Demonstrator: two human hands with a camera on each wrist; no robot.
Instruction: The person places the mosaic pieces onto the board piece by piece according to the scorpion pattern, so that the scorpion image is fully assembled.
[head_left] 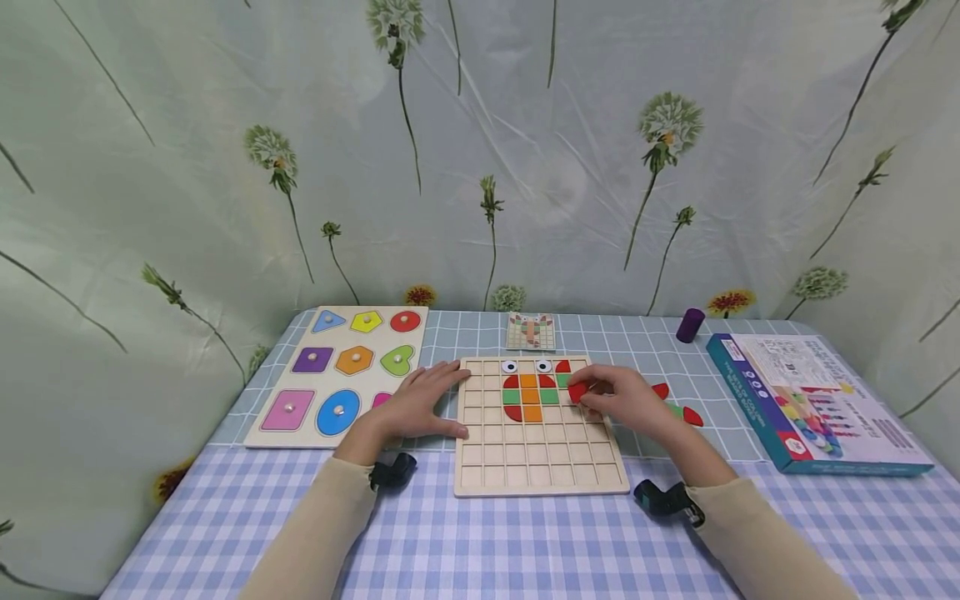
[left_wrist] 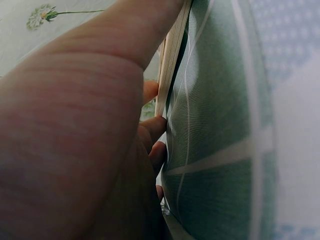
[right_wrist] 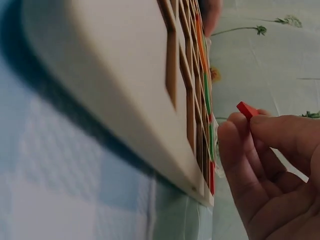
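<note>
A wooden grid board (head_left: 495,467) lies in front of me, with red, orange and green pieces and two eye pieces set in its upper squares. My left hand (head_left: 420,407) rests along the board's left edge, thumb and fingers spread; in the left wrist view, fingertips (left_wrist: 159,122) touch the board's side. Between thumb and fingers my right hand (head_left: 618,402) pinches a red quarter-round piece (head_left: 577,392) over the board's upper right. In the right wrist view this red piece (right_wrist: 246,110) is raised clear of the grid.
Loose red and green pieces (head_left: 692,417) lie right of the board. A small pattern card (head_left: 531,343) sits behind it. On the left is a knobbed shape puzzle (head_left: 300,418); on the right, a purple cylinder (head_left: 690,325) and a flat box (head_left: 817,400). A patterned curtain backs the table.
</note>
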